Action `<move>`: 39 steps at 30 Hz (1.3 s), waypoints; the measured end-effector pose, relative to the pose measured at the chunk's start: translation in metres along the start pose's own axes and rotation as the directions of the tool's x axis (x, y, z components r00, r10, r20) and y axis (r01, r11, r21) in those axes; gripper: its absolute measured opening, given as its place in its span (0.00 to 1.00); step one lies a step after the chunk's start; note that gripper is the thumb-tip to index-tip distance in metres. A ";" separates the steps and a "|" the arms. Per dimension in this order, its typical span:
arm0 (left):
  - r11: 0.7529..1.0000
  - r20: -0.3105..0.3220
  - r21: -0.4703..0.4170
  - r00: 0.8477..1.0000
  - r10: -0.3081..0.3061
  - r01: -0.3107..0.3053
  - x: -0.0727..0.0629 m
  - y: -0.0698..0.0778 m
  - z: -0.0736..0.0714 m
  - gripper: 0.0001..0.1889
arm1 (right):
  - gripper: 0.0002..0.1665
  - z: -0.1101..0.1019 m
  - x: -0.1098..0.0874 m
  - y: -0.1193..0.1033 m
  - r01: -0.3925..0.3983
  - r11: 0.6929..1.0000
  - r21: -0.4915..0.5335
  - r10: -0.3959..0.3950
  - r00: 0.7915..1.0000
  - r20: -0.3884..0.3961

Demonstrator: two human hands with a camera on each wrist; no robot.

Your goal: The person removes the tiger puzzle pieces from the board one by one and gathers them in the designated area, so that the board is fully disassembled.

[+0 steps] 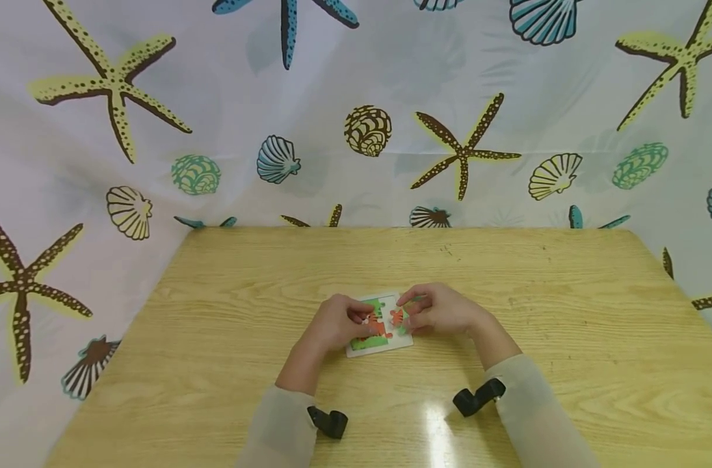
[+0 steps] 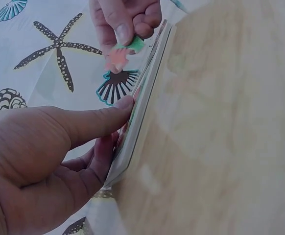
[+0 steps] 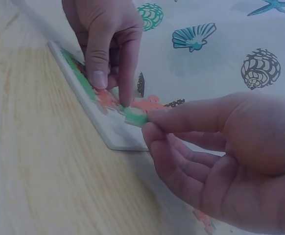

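Wooden table carries a puzzle board pressed by the left hand; the piece pinched by the right hand may jam if tilted.

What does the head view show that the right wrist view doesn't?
Only the head view shows the whole wooden table, both sleeves and the black wrist mounts. Only the right wrist view shows the right hand pinching a loose green and orange puzzle piece just above the tray, and the left hand's fingertips pressing on pieces already laid. Both show the puzzle tray and the left hand on it.
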State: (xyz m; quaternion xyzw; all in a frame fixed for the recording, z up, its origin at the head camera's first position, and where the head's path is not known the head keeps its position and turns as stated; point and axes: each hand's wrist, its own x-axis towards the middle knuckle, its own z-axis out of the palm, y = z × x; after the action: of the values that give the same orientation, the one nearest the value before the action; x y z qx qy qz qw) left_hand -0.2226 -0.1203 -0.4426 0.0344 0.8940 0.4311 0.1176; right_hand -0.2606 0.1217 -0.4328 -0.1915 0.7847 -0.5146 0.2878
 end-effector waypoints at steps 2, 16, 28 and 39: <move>1.000 0.007 -0.013 1.000 -0.016 0.016 0.000 0.000 0.000 0.18 | 0.19 -0.003 -0.001 0.000 -0.010 1.000 0.013 0.010 1.000 -0.022; 0.997 0.010 -0.063 0.999 -0.042 0.043 0.001 0.001 -0.001 0.19 | 0.20 -0.020 -0.004 0.001 -0.069 0.973 0.221 0.097 0.988 -0.121; 0.998 0.018 -0.026 0.999 -0.049 0.049 -0.001 0.003 0.001 0.20 | 0.20 -0.025 -0.006 0.002 -0.065 0.975 0.213 0.111 0.971 -0.213; 0.997 0.023 0.060 0.999 0.049 -0.051 -0.007 0.006 0.006 0.20 | 0.20 -0.032 -0.010 0.005 -0.062 0.980 0.189 0.115 0.952 -0.285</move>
State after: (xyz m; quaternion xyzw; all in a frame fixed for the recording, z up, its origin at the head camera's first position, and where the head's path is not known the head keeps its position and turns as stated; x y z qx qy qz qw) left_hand -0.2147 -0.1129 -0.4405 0.0649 0.9042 0.4060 0.1154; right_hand -0.2740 0.1519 -0.4249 -0.0509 0.7776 -0.5917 0.2064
